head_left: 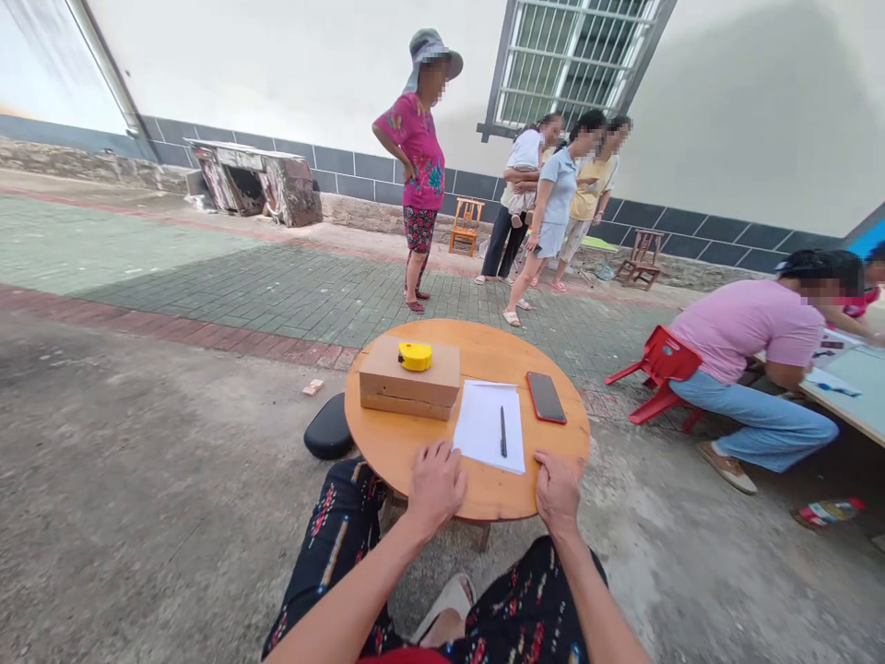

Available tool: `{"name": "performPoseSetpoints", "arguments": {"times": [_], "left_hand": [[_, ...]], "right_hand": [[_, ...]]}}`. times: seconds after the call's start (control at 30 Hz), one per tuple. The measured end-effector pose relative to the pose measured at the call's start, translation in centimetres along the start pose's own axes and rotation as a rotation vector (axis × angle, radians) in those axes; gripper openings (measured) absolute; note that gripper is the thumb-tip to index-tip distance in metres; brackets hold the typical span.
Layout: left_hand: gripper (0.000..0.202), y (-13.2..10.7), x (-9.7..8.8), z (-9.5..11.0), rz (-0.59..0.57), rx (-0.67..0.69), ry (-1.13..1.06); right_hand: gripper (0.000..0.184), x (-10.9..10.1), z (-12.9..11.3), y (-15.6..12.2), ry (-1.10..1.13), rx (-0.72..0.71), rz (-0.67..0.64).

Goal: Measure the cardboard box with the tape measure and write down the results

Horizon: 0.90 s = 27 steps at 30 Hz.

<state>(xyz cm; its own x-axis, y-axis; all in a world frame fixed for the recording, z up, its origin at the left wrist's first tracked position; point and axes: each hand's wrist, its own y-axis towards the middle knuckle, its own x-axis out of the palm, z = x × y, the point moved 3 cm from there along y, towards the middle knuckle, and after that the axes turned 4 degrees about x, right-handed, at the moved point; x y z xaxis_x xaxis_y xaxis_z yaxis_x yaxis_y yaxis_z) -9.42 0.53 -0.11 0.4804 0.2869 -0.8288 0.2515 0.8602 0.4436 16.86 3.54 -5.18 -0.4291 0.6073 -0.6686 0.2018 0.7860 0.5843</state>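
A small round wooden table [407,443] stands in front of my knees. My left hand [434,484] rests on its near edge, fingers bent and lying on the wood, holding nothing. My right hand [557,492] also lies on the near edge, fingers curled over the rim. Between and just beyond them lies a white sheet of paper [484,424] with a black pen [503,432] on it. A red phone [546,397] lies to the right of the paper. A cardboard box [409,383] sits at the left with a yellow tape measure [415,356] on top.
A black stool [330,428] stands left of the table. A person in pink sits on a red chair [658,364] at another table [854,383] on the right. Several people stand by the far wall near wooden chairs [466,224].
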Motion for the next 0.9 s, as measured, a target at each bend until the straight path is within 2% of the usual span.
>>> {"name": "performPoseSetpoints", "arguments": {"times": [0.3, 0.57, 0.9], "left_hand": [[0.020, 0.09, -0.56, 0.19, -0.005, 0.002, 0.003], [0.020, 0.13, -0.35, 0.15, -0.012, -0.008, 0.006], [0.022, 0.15, -0.24, 0.15, -0.024, 0.001, 0.041]], "right_hand": [[0.035, -0.28, -0.43, 0.32, 0.005, -0.007, 0.013], [0.034, -0.16, -0.14, 0.10, 0.005, -0.002, -0.001], [0.035, 0.22, 0.10, -0.01, 0.033, 0.021, 0.040]]}}
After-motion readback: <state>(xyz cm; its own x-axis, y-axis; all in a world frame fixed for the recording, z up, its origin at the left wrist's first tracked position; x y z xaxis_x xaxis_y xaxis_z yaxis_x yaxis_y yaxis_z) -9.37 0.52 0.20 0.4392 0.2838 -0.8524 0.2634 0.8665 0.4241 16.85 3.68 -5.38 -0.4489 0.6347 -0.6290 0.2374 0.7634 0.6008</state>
